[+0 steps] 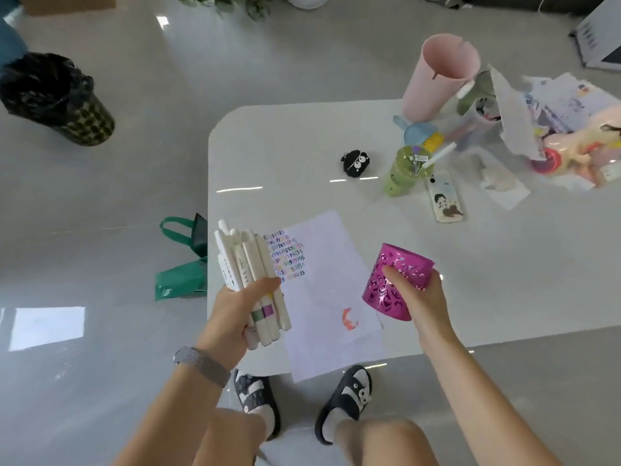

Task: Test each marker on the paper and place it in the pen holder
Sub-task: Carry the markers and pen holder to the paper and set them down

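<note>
So right now both hands are busy: the left hand (240, 309) is wrapped around a whole bundle of markers (250, 277), and the right hand (415, 295) grips the pen holder (398, 280), thumb on the near wall, tilted so its mouth faces up and away. The two are held apart above the paper (331, 297), markers to the left of the holder, which lies flat on the white bench (504, 264). The marker barrels run long-ways from near-right to far-left, tips pointing away from the person, so I'd guess they need swinging round toward the holder's opening, or one gets pulled out to test first. Materials: markers are smooth white plastic sticks with coloured bands near the ends; the holder is shiny magenta metal, cylindrical, with cut-out swirl patterns. The paper already has rows of coloured squiggles and an orange smear.
</note>
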